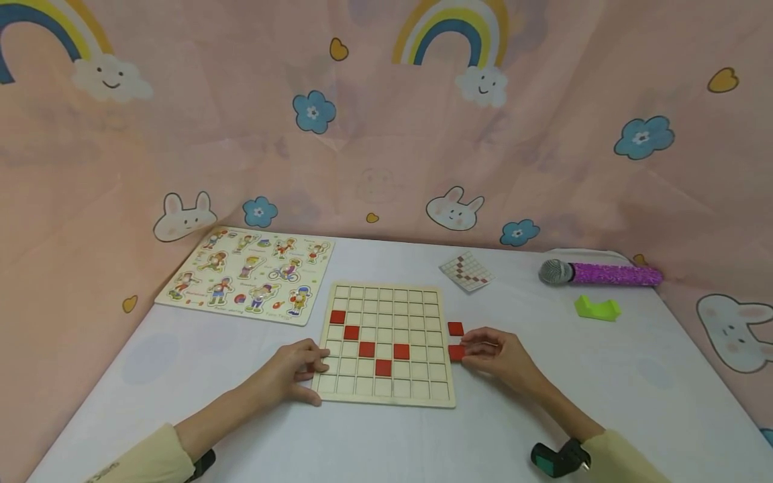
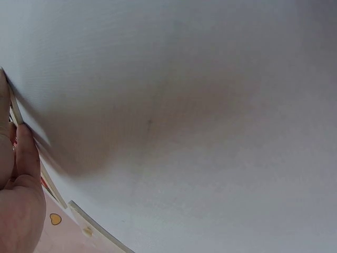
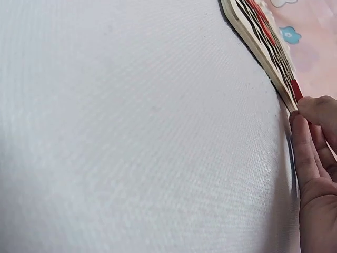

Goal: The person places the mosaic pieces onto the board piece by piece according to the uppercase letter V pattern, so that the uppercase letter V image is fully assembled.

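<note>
A pale wooden grid board (image 1: 417, 396) lies flat on the table, with several red square tiles (image 1: 366, 349) in its cells. They form a slanting row, plus one tile to the right. My left hand (image 1: 296, 372) holds the board's left edge, fingertips over the frame and thumb by the near corner. In the left wrist view this hand (image 2: 23, 195) shows only partly. My right hand (image 1: 501, 355) pinches a red tile (image 1: 455, 353) at the board's right edge; the right wrist view shows the thumb on this tile (image 3: 296, 90). Another loose red tile (image 1: 455, 329) lies just beyond.
A small pattern card (image 1: 467, 272) lies behind the board. At the back left is a picture board (image 1: 241, 275) with cartoon children. A purple microphone (image 1: 610, 274) and a lime-green curved piece (image 1: 597, 308) lie at the right. A pink printed cloth (image 1: 374, 154) hangs behind the table.
</note>
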{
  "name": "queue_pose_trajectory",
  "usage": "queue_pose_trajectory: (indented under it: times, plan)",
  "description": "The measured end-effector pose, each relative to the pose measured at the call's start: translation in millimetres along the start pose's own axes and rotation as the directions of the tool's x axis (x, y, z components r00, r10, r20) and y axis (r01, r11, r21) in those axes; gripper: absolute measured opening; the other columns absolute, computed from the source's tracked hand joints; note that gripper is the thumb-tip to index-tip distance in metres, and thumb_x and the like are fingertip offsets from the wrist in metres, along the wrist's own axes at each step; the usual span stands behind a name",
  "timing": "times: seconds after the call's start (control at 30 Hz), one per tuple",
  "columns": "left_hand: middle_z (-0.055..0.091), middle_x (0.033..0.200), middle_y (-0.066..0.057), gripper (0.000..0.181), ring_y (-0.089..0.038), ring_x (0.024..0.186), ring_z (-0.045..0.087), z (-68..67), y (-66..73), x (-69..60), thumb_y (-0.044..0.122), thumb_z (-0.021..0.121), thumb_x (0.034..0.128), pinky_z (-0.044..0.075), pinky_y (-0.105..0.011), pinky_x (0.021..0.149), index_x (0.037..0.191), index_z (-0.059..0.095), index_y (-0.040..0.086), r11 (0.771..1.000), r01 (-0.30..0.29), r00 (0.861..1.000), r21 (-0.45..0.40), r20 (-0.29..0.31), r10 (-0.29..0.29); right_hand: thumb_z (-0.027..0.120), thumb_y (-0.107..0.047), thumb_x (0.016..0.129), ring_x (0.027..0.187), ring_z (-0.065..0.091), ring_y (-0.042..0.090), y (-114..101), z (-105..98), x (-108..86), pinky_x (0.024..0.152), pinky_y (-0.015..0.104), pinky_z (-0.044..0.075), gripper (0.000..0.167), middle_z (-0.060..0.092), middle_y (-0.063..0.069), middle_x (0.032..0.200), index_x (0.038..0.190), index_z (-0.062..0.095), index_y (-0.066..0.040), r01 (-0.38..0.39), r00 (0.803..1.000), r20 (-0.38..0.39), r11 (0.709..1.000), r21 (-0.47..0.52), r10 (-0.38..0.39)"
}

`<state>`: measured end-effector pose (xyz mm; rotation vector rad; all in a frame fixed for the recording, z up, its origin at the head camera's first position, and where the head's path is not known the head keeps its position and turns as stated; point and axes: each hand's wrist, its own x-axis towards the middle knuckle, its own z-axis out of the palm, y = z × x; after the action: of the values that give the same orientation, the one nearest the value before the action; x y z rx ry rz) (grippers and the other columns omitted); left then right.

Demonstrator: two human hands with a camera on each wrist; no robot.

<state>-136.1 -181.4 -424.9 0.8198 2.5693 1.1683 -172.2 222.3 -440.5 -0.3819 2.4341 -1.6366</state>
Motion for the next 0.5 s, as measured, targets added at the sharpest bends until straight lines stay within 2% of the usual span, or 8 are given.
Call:
queue_pose_trajectory:
  times: [0.3,0.5]
  plan:
    - [0.060,0.114,-0.011,0.041,-0.033,0.112,0.056,-0.1,-0.3,-0.5,0.014,0.088,0.0614,0.051,-0.020,0.084,0.096,0.069,0.001,1.000,0.010,1.000,-0.003,0.001,-0.010,0.076,-0.003,0.079,0.087,0.067,0.013,-1.4,2.6,6.1,0.079,0.021,0.053,0.037,0.065,0.019,0.106,0.111,0.061,0.007,-0.012,1.000,-0.010,1.000,0.011,0.012]
    - [0.060,0.113,-0.011,0.042,-0.033,0.113,0.056,0.1,-0.6,0.4,0.013,0.088,0.0613,0.051,-0.021,0.084,0.096,0.069,0.000,1.000,0.009,1.000,-0.008,0.002,-0.009,0.074,0.002,0.079,0.086,0.066,0.009,-2.8,5.6,11.3,0.077,0.022,0.054,0.035,0.065,0.020,0.104,0.110,0.060,0.011,0.019,1.000,-0.007,0.999,0.048,-0.019]
